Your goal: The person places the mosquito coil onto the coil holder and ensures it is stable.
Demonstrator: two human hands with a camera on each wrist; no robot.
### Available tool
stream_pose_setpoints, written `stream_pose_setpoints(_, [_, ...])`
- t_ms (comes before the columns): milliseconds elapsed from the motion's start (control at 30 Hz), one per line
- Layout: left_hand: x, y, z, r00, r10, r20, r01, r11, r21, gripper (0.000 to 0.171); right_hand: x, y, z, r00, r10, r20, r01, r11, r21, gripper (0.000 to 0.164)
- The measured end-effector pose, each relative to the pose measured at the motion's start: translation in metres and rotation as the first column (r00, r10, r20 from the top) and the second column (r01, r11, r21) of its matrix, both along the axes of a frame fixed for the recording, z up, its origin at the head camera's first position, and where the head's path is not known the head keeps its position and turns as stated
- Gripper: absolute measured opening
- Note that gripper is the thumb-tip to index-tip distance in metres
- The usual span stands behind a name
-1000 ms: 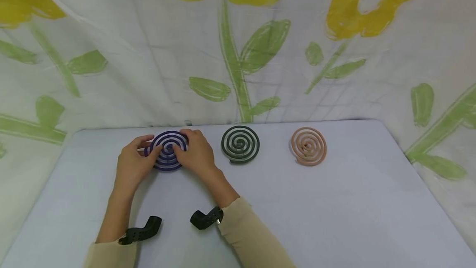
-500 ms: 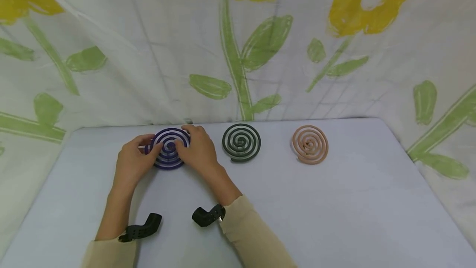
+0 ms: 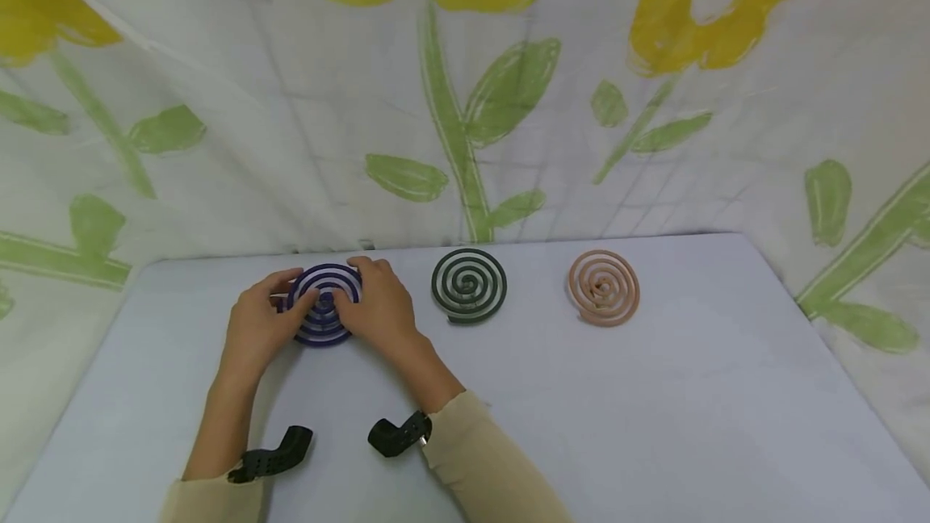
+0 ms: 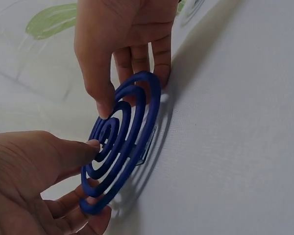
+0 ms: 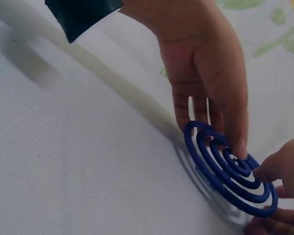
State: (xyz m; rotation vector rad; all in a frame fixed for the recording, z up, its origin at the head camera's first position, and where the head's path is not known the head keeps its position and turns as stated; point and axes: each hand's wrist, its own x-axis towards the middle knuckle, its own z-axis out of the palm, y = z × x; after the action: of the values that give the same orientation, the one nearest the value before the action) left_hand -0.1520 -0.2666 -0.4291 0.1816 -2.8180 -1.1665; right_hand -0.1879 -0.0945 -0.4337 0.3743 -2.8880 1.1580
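A blue spiral mosquito coil (image 3: 324, 307) is held between both hands at the back left of the white table. The left hand (image 3: 263, 321) pinches its left side, thumb on top near the centre and fingers at the edge and underneath. On the opposite side, the right hand (image 3: 381, 305) pinches the coil the same way. In the left wrist view the coil (image 4: 156, 98) stands a little above the table, with its shadow below. A small thin clear or metallic piece (image 4: 146, 154) shows under it; its kind cannot be made out.
A dark green spiral coil (image 3: 469, 286) lies right of the hands, and an orange-brown one (image 3: 603, 289) lies further right. Behind the white table (image 3: 639, 426) hangs a white curtain (image 3: 312, 87) with yellow flowers. Each wrist wears a black camera strap (image 3: 272, 458).
The blue coil and both hands have shifted slightly left and nearer the person. Both hands keep their grip. The head view has moved a little; the other two coils lie as before.
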Motion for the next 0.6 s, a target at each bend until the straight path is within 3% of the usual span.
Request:
stream_pose_setpoints(200, [-0.002,-0.005,0.002,0.999,0.019,-0.038,-0.018,1.000,0.022,0.058,-0.006,0.002,0.002,1.000,0.026,0.002,-0.026,0.999,-0.027,0.048])
stream_pose_setpoints(600, [0.000,-0.011,0.009,0.999,-0.046,-0.014,0.046,0.999,0.015,0.055,-0.009,0.008,0.002,0.998,0.057,0.035,-0.053,0.994,-0.098,0.047])
